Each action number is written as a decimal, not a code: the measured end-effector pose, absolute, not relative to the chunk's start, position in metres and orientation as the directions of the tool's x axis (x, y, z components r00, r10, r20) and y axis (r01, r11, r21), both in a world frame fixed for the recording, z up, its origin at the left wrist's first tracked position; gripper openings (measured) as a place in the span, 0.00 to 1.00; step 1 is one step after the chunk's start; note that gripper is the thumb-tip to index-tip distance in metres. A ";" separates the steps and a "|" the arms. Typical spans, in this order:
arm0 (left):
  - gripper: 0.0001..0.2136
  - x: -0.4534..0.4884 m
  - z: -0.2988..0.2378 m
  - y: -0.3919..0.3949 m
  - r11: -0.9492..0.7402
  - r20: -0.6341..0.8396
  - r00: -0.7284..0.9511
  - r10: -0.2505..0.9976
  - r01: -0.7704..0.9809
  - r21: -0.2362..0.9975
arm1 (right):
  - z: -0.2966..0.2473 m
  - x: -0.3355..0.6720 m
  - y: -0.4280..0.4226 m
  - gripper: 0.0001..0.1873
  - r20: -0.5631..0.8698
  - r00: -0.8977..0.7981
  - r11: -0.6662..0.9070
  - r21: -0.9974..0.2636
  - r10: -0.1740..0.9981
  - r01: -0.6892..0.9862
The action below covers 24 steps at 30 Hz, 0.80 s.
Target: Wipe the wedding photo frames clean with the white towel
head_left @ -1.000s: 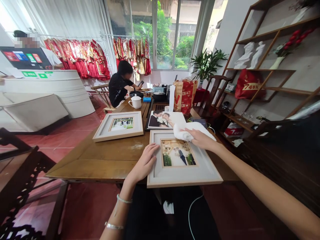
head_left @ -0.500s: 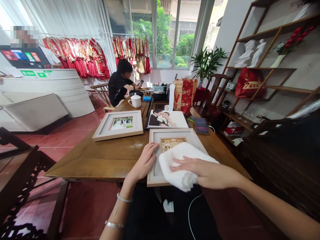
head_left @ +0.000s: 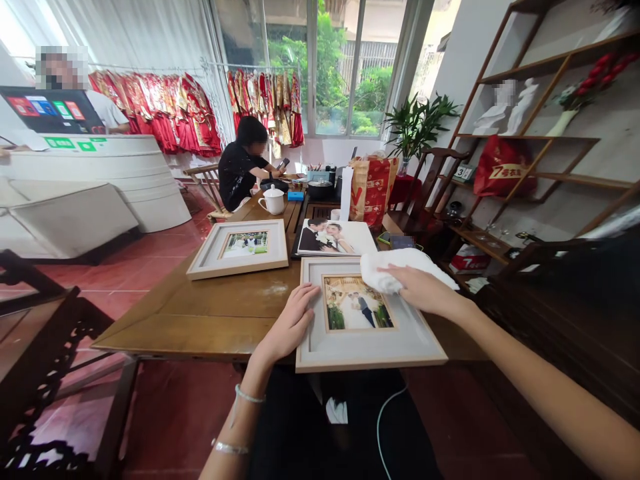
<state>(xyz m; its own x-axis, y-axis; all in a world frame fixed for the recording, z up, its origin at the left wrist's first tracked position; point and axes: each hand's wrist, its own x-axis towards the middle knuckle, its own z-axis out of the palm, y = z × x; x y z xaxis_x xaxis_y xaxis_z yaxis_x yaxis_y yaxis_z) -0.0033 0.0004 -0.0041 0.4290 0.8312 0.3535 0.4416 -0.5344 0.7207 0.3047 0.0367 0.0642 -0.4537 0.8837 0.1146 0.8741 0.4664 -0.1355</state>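
A wooden picture frame (head_left: 373,365) with a wide pale mount and a wedding photo (head_left: 357,303) lies face up at the table's near edge. My left hand (head_left: 295,320) holds its left side, fingers close together over the border. Under my right hand (head_left: 425,288) is a folded white towel (head_left: 383,272), gripped and pressed on the frame's upper right part. The towel covers that corner and a bit of the photo's edge.
A second framed photo (head_left: 240,248) lies on the wooden table (head_left: 200,327) to the left. Behind are a photo album (head_left: 345,240), a lidded white mug (head_left: 273,200), a red paper bag (head_left: 375,190) and a phone (head_left: 400,241). A person (head_left: 243,167) sits at the far end.
My right hand has moved the towel up and away, from the frame's middle to its upper right corner, uncovering the photo. My left hand stays on the frame's left side.
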 end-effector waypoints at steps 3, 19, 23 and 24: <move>0.21 -0.003 -0.005 0.001 -0.543 0.364 0.430 0.826 0.440 0.715 | 0.060 0.292 0.070 0.36 0.186 -0.467 0.495 -0.154 0.864 0.855; 0.21 -0.003 -0.005 0.001 -0.562 0.380 0.439 0.814 0.435 0.703 | 0.069 0.193 0.099 0.30 0.125 -0.821 0.821 -0.231 0.557 0.522; 0.21 -0.003 -0.004 0.000 -0.543 0.368 0.424 0.828 0.439 0.716 | 0.070 0.222 0.074 0.29 0.065 -0.786 0.777 -0.221 0.615 0.589; 0.21 -0.003 -0.003 0.000 -0.538 0.364 0.421 0.831 0.443 0.717 | 0.069 0.231 0.067 0.29 0.053 -0.764 0.755 -0.213 0.643 0.620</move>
<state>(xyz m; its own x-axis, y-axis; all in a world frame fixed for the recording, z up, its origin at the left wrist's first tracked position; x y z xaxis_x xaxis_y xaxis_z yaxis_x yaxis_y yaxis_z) -0.0032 -0.0002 -0.0035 0.4206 0.8311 0.3638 0.4425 -0.5380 0.7175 0.2305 0.0667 0.0691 -0.7643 0.6427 0.0529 0.6202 0.7551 -0.2126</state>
